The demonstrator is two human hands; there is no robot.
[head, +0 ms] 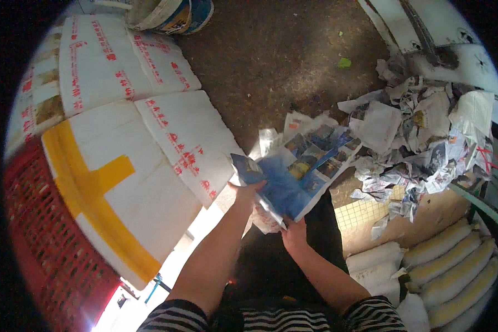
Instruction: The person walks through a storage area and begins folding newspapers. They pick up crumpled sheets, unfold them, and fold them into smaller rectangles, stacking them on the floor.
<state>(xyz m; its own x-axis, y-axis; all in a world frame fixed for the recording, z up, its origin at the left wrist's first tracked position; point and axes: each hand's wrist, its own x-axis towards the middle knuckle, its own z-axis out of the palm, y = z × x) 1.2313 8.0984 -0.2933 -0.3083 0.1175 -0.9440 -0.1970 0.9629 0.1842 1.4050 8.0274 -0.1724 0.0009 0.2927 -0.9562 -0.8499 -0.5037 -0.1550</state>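
Note:
Between my two hands is a sheet of printed paper [286,182], blue with several small pictures, that looks like newspaper. My left hand [245,191] grips its left edge, thumb on top. Lower down, my right hand [294,234] pinches the corner nearest my body. The far part of the sheet spreads away to the right, towards a heap of crumpled newspaper [423,124]. Paler sheets [296,124] show just beyond its far edge. The fingers beneath the paper are hidden.
White foam boxes [178,124] with red printing stand on the left, one with yellow tape [95,191]. Beside them is a red plastic crate [54,232]. Stacked filled sacks [448,265] lie at lower right. A bucket [170,16] stands on the brown floor [274,62] at the top.

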